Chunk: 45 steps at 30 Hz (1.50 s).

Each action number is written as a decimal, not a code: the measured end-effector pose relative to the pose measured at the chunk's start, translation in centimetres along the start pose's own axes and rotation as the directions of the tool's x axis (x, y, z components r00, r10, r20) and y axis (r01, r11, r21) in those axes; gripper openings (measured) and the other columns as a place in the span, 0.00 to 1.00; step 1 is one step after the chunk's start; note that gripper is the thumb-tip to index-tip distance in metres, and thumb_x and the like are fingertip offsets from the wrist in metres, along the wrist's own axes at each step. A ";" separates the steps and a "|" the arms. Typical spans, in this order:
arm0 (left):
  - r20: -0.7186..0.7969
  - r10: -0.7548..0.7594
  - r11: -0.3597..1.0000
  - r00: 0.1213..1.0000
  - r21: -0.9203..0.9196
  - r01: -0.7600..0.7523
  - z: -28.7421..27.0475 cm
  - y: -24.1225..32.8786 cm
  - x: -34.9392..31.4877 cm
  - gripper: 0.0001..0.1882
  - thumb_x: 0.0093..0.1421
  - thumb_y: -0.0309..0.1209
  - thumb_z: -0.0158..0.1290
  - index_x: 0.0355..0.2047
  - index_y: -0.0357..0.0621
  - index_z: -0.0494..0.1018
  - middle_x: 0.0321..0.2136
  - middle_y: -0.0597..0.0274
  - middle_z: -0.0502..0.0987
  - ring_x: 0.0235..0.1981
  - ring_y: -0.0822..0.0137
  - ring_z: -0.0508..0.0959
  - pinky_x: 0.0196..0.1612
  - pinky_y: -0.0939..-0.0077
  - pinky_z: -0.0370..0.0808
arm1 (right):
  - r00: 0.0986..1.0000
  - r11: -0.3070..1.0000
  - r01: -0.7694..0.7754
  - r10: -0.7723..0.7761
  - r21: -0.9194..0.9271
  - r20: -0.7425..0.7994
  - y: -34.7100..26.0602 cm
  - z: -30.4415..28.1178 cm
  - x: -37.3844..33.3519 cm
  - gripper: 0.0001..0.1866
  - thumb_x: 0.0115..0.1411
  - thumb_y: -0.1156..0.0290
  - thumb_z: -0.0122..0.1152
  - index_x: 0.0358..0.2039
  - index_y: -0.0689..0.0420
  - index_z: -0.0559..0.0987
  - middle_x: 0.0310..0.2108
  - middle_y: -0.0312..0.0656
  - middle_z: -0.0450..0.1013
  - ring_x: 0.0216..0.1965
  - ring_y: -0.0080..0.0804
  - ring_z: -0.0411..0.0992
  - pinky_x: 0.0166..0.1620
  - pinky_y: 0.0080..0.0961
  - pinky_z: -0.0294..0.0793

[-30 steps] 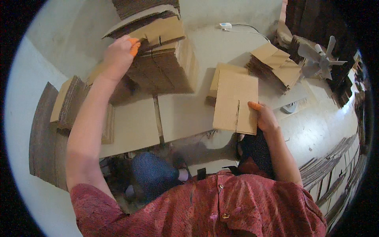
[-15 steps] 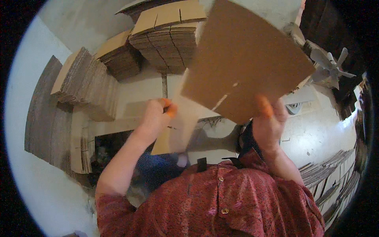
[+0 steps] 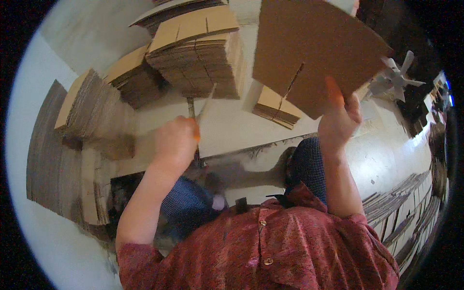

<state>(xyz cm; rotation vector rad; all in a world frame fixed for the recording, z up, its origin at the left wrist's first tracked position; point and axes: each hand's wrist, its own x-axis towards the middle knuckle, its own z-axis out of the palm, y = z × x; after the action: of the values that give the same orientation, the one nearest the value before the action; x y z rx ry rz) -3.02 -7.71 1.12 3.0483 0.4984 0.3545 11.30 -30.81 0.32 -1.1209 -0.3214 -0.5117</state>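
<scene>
My right hand [image 3: 339, 116] grips a brown cardboard sheet [image 3: 316, 53] by its lower edge, and the sheet stands up from it with a narrow slot cut into it. Orange coverings show on fingers of both hands. My left hand [image 3: 176, 145] is closed and slightly blurred. From it sticks up a thin pale cardboard sheet [image 3: 209, 100], seen almost edge-on; its lower part is hard to make out. Below the raised brown sheet, a small stack of slotted cardboard pieces [image 3: 278, 107] lies on the pale surface.
Tall cardboard stacks [image 3: 193, 58] stand at the back, with further stacks [image 3: 87, 111] along the left wall. At the right are a pale fan [image 3: 397, 77] and rows of upright cardboard [image 3: 398, 205]. A dark edge [image 3: 256, 147] crosses in front of my knees.
My right hand has raised the brown sheet, uncovering the small stack below. My left hand has shifted left, and its sheet has turned from nearly flat to almost edge-on.
</scene>
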 end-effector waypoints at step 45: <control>0.167 -0.086 0.842 0.982 -0.515 0.161 2.8 -2.5 2.1 0.17 0.55 0.32 0.52 0.16 0.32 0.63 0.12 0.61 0.55 0.16 0.77 0.56 0.18 0.72 0.55 | 0.847 0.553 0.409 0.065 -0.726 0.527 11.9 0.4 9.1 0.13 0.59 0.63 0.49 0.40 0.58 0.73 0.33 0.52 0.70 0.35 0.52 0.68 0.37 0.41 0.69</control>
<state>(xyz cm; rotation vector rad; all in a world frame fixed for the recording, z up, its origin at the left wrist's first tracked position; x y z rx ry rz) -1.19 -4.66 -1.35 2.4698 0.4891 0.2244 25.41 -28.49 -4.25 -2.1995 -0.7069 -0.5590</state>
